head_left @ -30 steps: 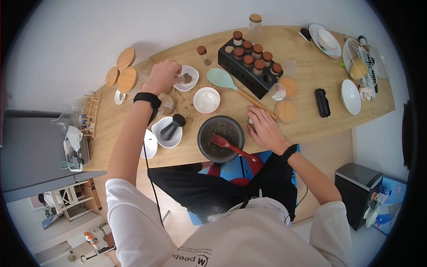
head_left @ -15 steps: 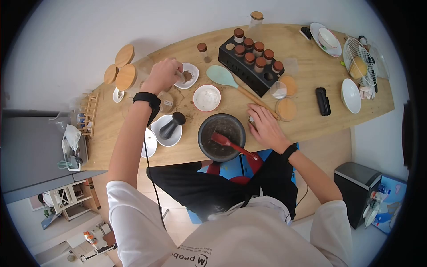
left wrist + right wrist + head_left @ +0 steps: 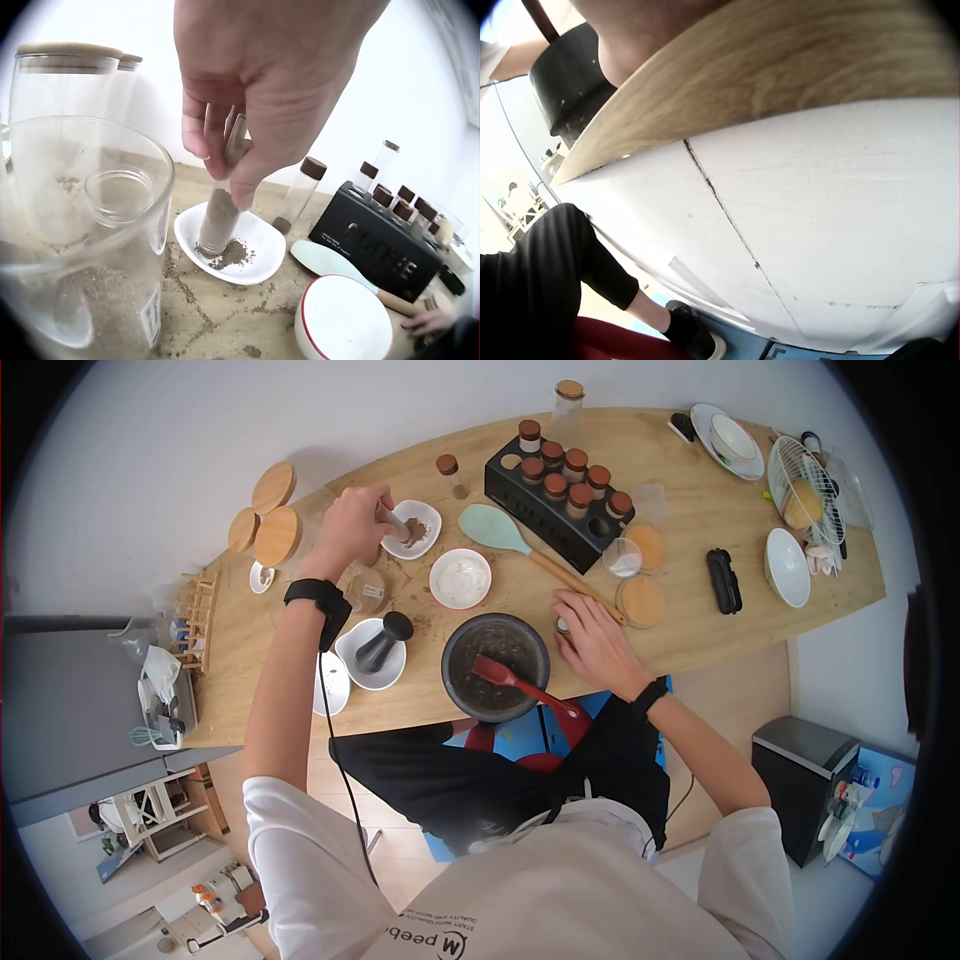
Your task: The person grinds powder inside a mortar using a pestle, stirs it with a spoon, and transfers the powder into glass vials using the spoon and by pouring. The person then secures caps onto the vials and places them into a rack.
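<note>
My left hand pinches a small glass vial of brown powder between thumb and fingers. Its lower end is down in a small white dish, with loose brown powder around it. My right hand rests on the table near its front edge, fingers relaxed, with a small round cap-like piece between thumb and forefinger. The right wrist view hides that hand's fingers. A red-rimmed bowl of white powder and a stone mortar with a red spatula are between the hands.
A large glass jar stands close beside the left hand. Behind are a black rack of brown-capped vials and a lone vial. A mint spatula lies mid-table. A pestle sits in a white bowl.
My left hand has shifted slightly, and the vial shows more clearly, its end lower in the dish. The right hand stays put. The head view has moved a little.
</note>
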`<action>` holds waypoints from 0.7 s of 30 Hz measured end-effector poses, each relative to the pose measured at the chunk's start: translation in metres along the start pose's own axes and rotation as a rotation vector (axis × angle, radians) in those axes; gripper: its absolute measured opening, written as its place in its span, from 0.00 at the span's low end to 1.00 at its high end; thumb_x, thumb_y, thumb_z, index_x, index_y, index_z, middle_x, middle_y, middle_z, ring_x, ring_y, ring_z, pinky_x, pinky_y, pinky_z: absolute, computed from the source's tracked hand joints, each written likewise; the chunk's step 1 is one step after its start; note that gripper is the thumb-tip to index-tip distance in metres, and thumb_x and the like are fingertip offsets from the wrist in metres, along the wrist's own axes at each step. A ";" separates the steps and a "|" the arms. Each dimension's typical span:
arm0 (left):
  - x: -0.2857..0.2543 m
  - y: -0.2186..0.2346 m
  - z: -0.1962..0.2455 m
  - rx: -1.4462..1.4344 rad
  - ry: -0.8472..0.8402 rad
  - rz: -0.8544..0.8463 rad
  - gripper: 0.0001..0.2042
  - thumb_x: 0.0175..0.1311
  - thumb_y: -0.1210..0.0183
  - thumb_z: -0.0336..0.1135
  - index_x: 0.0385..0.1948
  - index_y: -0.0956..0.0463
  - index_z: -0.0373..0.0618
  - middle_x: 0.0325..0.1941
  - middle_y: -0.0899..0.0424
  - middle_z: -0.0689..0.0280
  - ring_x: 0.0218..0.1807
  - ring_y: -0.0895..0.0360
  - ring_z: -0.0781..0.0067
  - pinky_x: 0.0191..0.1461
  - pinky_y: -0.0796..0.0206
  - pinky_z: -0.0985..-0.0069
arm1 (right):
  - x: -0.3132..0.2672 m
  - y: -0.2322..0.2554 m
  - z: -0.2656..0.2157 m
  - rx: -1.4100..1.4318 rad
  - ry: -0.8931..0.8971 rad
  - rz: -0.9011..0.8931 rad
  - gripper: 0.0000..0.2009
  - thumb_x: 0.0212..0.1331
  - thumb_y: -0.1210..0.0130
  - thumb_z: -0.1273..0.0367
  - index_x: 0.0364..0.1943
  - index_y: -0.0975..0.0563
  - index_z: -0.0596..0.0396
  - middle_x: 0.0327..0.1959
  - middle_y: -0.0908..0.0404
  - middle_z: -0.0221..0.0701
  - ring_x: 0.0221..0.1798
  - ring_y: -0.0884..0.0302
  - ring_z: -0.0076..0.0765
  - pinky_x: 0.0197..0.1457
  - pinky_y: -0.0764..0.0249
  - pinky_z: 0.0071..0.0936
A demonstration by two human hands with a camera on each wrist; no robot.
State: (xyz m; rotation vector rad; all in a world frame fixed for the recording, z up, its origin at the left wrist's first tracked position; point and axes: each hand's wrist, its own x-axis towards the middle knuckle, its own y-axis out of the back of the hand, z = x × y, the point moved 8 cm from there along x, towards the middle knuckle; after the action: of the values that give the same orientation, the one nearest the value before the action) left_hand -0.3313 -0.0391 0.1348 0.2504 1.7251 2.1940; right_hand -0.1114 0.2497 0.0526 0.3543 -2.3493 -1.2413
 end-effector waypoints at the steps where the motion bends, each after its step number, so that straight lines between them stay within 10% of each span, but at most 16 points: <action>1: 0.000 -0.001 -0.001 -0.008 -0.018 0.005 0.15 0.51 0.26 0.28 0.41 0.16 0.42 0.38 0.10 0.54 0.46 0.12 0.47 0.49 0.21 0.55 | 0.000 0.000 0.000 0.002 0.000 0.001 0.23 0.62 0.38 0.75 0.61 0.29 0.61 0.69 0.28 0.47 0.68 0.28 0.60 0.71 0.29 0.49; 21: -0.003 -0.002 -0.014 -0.188 0.001 0.111 0.14 0.54 0.26 0.25 0.42 0.16 0.37 0.38 0.09 0.50 0.45 0.10 0.48 0.50 0.20 0.58 | 0.001 0.000 0.000 -0.026 0.002 -0.008 0.22 0.63 0.39 0.74 0.61 0.28 0.62 0.68 0.27 0.46 0.67 0.28 0.57 0.70 0.29 0.48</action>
State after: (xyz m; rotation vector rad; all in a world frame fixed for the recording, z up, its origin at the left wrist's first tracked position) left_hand -0.3328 -0.0525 0.1302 0.3043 1.5253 2.4171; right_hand -0.1118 0.2492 0.0524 0.3571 -2.3300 -1.2733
